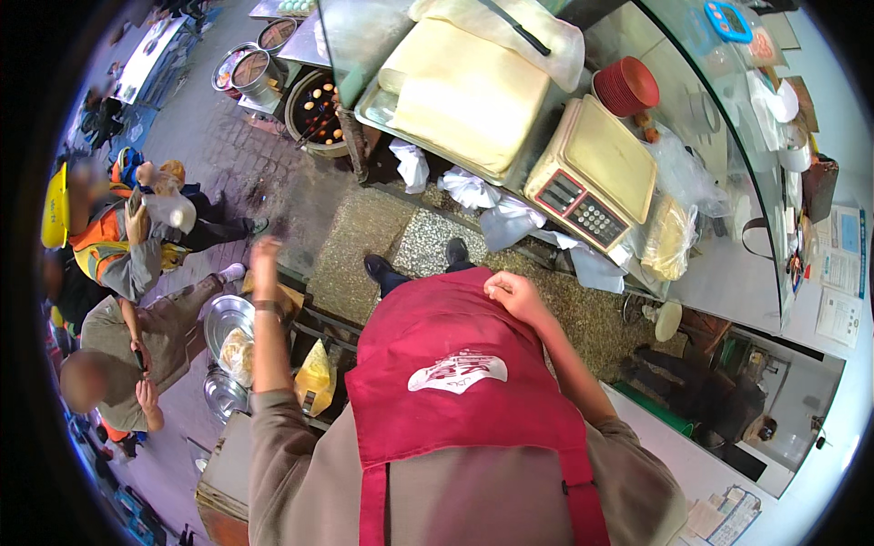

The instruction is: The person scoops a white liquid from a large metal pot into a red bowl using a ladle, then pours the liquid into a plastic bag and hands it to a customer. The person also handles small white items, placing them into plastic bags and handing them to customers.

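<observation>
My left hand [265, 254] is raised at the left, blurred by motion, so its fingers are not clear. Near its forearm are a round metal tray [224, 315] and a bagged food item [237, 351]. The curled fingers of my right hand [513, 295] rest close against the upper edge of my red apron [437, 341], with nothing visible in them. Ahead on the counter, a thick stack of pale, sheet-like food [471, 95] lies on a metal tray [374, 115]. Right of it stands a digital weighing scale [608, 160].
A knife [522, 31] lies beyond the sheets. Red bowls [625, 85] are stacked behind the scale. A glass panel [741, 170] curves at the right. Eggs float in a dark-liquid pot [315, 112]. Two people, one with a yellow helmet [56, 205], stand at the left.
</observation>
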